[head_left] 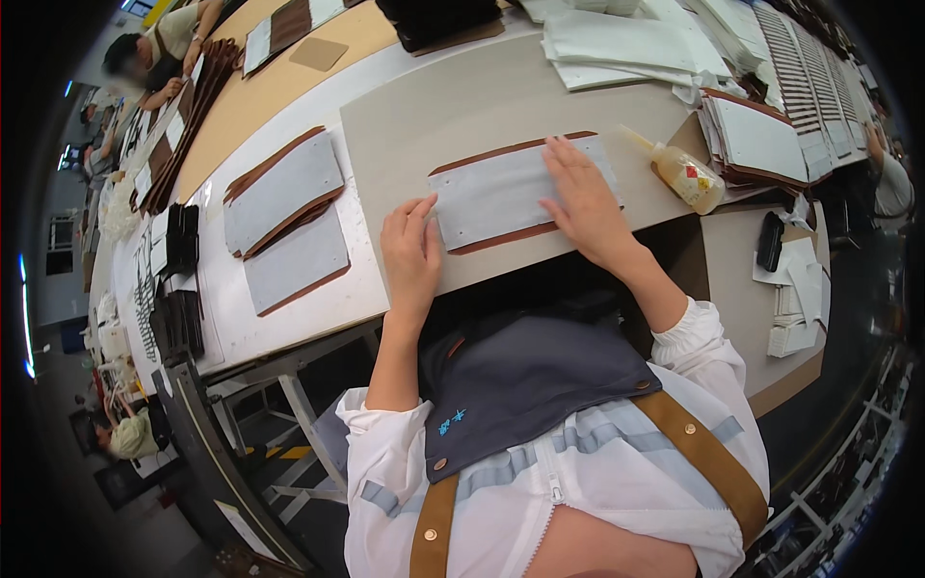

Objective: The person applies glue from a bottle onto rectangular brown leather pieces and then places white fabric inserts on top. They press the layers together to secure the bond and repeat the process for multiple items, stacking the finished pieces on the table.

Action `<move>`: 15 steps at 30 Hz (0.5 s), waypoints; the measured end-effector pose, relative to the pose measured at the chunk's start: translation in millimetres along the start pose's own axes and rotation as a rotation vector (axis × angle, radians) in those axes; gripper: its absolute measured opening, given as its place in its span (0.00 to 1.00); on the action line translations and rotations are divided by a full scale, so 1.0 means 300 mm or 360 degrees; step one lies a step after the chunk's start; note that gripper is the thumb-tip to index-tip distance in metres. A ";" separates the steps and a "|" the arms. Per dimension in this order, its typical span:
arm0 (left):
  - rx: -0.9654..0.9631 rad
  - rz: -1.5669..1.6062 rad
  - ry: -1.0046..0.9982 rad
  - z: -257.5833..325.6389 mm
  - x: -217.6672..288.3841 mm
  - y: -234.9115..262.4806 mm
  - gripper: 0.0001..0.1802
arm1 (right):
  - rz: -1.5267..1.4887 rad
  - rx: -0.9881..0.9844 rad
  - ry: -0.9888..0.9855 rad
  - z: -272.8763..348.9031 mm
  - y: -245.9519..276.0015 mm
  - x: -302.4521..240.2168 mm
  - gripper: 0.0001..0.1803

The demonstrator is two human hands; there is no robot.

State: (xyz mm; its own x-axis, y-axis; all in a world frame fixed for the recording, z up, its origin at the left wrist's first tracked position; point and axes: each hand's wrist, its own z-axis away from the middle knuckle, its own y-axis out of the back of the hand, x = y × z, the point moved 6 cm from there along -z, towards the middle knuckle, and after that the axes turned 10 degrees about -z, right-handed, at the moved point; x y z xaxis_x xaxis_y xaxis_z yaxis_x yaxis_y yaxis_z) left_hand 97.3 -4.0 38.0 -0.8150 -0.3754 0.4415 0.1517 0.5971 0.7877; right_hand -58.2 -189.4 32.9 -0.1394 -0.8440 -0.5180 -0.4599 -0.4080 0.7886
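In front of me on the grey board lies a rectangular panel (491, 197) with a pale grey face and brown leather strips along its long edges. My right hand (584, 200) rests on the panel's right part, fingers stretched out and thumb apart. At the panel's left end is my left hand (411, 246), its fingers slightly bent and its fingertips at the panel's edge. Nothing shows gripped in either hand. To the left, a small stack of similar brown-edged panels (289, 188) overlaps another panel (301, 265).
A plastic bottle (689, 178) with a pale nozzle lies right of the panel. Beyond it stands a pile of brown-edged pieces (756, 140). White sheets (626, 48) are heaped at the back. Black folded items (178, 241) sit far left. A co-worker (159, 48) works at the upper left.
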 end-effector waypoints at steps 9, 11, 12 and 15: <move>-0.0059 -0.0037 -0.0051 0.089 -0.005 0.030 0.27 | -0.0083 -0.0439 0.0424 -0.045 -0.221 -0.217 0.51; -0.0073 -0.0073 -0.0089 0.116 -0.014 0.022 0.28 | -0.0078 -0.0499 0.0426 -0.033 -0.234 -0.221 0.51; -0.0081 -0.0090 -0.0109 0.124 -0.015 0.021 0.28 | -0.0054 -0.0514 0.0436 -0.030 -0.237 -0.223 0.51; -0.0196 -0.0176 -0.0194 0.143 -0.005 0.005 0.28 | 0.0011 -0.0541 0.0452 -0.018 -0.244 -0.219 0.51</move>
State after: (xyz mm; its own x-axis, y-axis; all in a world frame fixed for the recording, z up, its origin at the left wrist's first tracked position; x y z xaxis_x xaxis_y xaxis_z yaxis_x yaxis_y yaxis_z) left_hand 74.9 27.7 20.1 -0.8911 -0.3406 0.3000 0.1188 0.4628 0.8785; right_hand -10.8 -106.0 11.1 0.1267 -0.8898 -0.4384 -0.1387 -0.4535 0.8804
